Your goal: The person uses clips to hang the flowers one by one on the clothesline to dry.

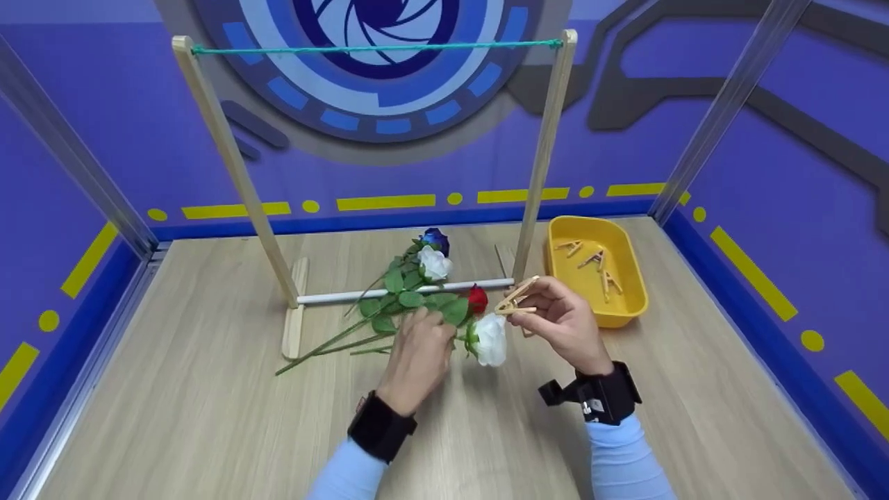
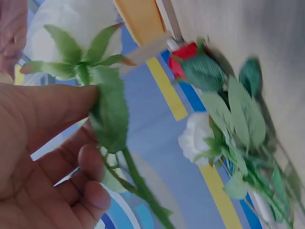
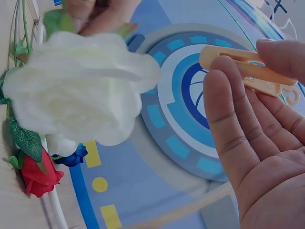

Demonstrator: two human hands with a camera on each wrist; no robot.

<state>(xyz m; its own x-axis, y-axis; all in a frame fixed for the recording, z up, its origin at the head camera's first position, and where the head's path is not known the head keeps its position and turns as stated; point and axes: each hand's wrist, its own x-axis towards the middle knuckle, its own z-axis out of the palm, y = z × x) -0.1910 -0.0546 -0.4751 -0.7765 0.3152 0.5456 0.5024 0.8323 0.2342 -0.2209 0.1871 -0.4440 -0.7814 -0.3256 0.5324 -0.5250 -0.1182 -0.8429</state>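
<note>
My left hand (image 1: 420, 357) pinches a white rose (image 1: 492, 340) by its stem and a leaf (image 2: 109, 109), just under the bloom, which points right in the head view. Between the thumb and fingers of my right hand (image 1: 566, 323) is a wooden clothespin (image 1: 514, 300), close above and right of that bloom. Behind the held rose, a red rose (image 1: 477, 299), another white rose (image 1: 435, 264) and a blue rose (image 1: 436, 239) lie on the table, their leafy stems stretching toward the left. In the head view my left hand hides part of the held stem.
A wooden stand rises at the back, with a left post (image 1: 236, 167), a right post (image 1: 549, 139) and a teal string (image 1: 375, 48) tied across the top. Its white bottom rod (image 1: 333, 297) runs beneath the flowers. At right, a yellow basin (image 1: 640, 298) holds several clothespins (image 1: 594, 260).
</note>
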